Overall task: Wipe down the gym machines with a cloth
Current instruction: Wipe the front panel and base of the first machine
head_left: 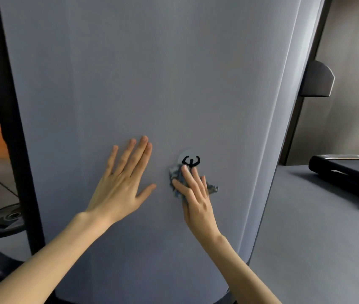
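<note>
A tall grey panel of a gym machine fills most of the view. My left hand lies flat on it, fingers straight and spread. To its right, my right hand presses a crumpled blue-grey cloth against the panel with straight fingers. The cloth shows on both sides of the hand. Just above my right fingertips is a round white badge with a black logo; the cloth covers its lower left edge.
A black frame post runs down the left side, with a weight plate at its foot. A treadmill deck lies on the grey floor at the right. A dark bracket sticks out behind the panel's right edge.
</note>
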Tool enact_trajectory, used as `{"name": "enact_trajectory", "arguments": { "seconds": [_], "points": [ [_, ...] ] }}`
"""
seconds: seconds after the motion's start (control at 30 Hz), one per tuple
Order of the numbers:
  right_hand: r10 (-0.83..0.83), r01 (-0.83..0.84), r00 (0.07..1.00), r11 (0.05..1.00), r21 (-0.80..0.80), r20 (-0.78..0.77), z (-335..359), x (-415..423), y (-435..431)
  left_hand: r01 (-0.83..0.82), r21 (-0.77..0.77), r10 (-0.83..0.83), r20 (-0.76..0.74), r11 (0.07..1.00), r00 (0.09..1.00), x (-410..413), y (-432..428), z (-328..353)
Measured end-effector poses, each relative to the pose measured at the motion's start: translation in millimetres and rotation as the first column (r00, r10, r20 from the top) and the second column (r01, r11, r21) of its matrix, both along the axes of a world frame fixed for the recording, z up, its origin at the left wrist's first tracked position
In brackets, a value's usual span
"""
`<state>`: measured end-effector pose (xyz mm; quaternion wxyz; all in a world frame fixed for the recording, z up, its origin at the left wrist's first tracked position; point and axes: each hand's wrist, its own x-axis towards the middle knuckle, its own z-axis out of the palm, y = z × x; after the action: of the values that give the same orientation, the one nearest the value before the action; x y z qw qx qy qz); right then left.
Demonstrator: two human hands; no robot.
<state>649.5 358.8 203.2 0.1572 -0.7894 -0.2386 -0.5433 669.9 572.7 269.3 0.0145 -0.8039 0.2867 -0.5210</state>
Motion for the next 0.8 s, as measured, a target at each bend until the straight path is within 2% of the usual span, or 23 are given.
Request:
{"name": "enact_trajectory", "arguments": {
  "seconds": [0.07, 0.13, 0.2, 0.27, 0.33, 0.4, 0.47, 0.53, 0.6, 0.67, 0.8],
  "points": [
    [-0.071, 0.072, 0.997, 0.954, -0.292, 0.016, -12, -6, -1, -0.005, -0.019, 0.005, -0.009, 1.000, 1.000, -1, 4, -8],
    [-0.116, 0.141, 0.990, 0.883, -0.447, 0.083, 6, -8, -2, -0.020, -0.045, 0.019, -0.026, 0.999, 0.999, -2, 5, -16],
    [-0.106, 0.141, 0.987, 0.930, -0.340, 0.121, 43, -5, 6, -0.041, -0.090, 0.039, -0.030, 0.995, 0.999, 0, 8, -24],
    [-0.081, 0.091, 0.989, 0.993, -0.079, 0.122, 81, -1, 17, -0.052, -0.137, 0.048, -0.027, 0.989, 0.998, 0, 11, -31],
    [-0.074, 0.062, 0.989, 0.993, 0.101, 0.126, 101, 2, 30, -0.053, -0.168, 0.049, -0.030, 0.984, 0.998, 0, 15, -37],
    [-0.059, 0.049, 0.991, 0.995, 0.083, 0.123, 88, 5, 40, -0.077, -0.193, 0.069, -0.046, 0.978, 0.997, -1, 20, -42],
    [-0.019, 0.035, 0.993, 0.990, -0.136, 0.113, 55, 6, 46, -0.104, -0.225, 0.090, -0.074, 0.969, 0.993, -1, 26, -44],
    [0.013, 0.018, 0.997, 0.928, -0.371, 0.079, 23, 2, 47, -0.098, -0.219, 0.077, -0.101, 0.971, 0.992, 1, 29, -46],
    [0.025, 0.016, 0.997, 0.876, -0.483, 0.080, 17, 1, 43, -0.086, -0.191, 0.063, -0.123, 0.978, 0.990, 2, 32, -47],
    [0.000, 0.054, 0.994, 0.879, -0.474, 0.112, 36, 2, 45, -0.087, -0.177, 0.062, -0.142, 0.980, 0.988, 0, 34, -46],
    [-0.070, 0.084, 0.987, 0.992, -0.094, 0.144, 97, 6, 65, -0.076, -0.150, 0.052, -0.160, 0.986, 0.986, -5, 42, -43]
  ]
}}
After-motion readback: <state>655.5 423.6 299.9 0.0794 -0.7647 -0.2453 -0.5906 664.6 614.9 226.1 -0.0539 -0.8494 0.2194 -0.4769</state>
